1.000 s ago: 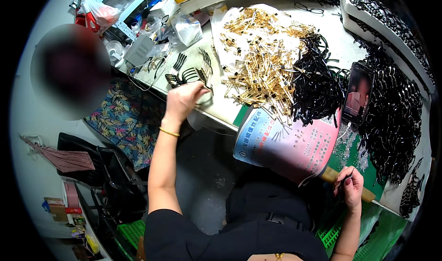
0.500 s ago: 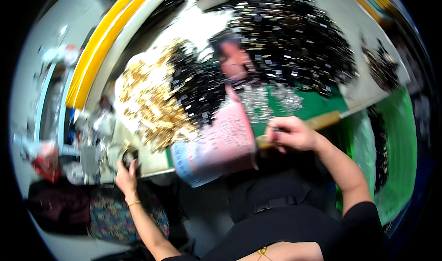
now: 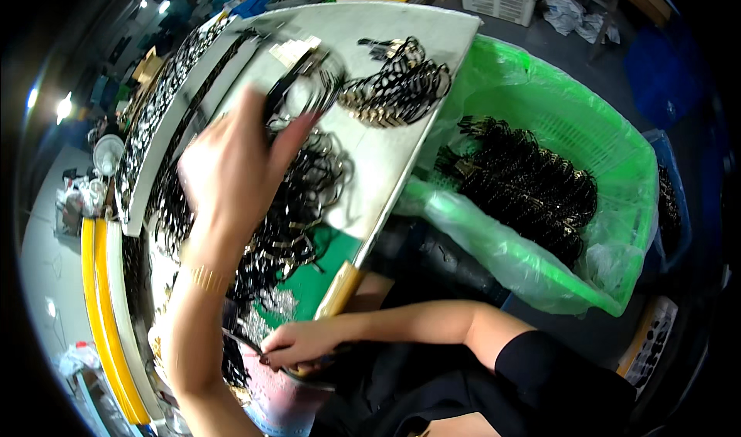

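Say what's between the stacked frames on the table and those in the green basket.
Head view: the table edge, then the basket's plastic-lined side.

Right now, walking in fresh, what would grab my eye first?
Probably the bright green basket at right, with bundled dark pieces inside. Next, the large left hand, left of centre, gripping blurred dark pieces over the pale table. A yellow strip also stands out at the far left.

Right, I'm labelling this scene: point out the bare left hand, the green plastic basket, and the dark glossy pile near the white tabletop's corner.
Bare left hand (image 3: 229, 159): head view, back of hand.
Green plastic basket (image 3: 573, 144): head view, inner wall.
Dark glossy pile (image 3: 401, 90): head view, middle.
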### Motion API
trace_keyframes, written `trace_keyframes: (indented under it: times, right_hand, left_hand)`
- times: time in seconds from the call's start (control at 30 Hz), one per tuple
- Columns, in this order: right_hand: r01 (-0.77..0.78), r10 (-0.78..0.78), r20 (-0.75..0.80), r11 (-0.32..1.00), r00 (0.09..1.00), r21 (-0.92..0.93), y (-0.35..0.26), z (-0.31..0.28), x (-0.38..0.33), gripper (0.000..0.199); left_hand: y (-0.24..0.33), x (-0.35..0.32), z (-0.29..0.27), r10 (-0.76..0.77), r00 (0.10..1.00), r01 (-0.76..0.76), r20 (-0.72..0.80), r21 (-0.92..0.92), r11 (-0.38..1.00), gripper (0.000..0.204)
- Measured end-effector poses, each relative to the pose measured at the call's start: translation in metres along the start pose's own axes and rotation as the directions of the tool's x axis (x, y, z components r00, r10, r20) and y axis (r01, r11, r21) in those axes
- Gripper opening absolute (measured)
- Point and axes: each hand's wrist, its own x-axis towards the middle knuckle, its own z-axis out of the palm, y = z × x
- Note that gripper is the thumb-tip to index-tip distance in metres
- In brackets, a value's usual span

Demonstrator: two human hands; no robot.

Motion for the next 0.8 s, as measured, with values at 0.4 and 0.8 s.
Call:
trace_keyframes:
  times: [0.4,0.8]
  right_hand:
    - [0.322,-0.332,0.059,0.938,0.942,0.132,0.013,0.002,0.020,0.022]
    - [-0.158,0.160,0.051,0.986,0.986,-0.050,-0.020,-0.003,0.010,0.025]
  left_hand:
    - [-0.042,0.108,0.213,-0.200,0.787,0.428,0.583,-0.283,0.859,0.083]
    - [-0.052,-0.159,-0.113,-0.582,0.811,0.560,0.057,-0.365,0.744,0.037]
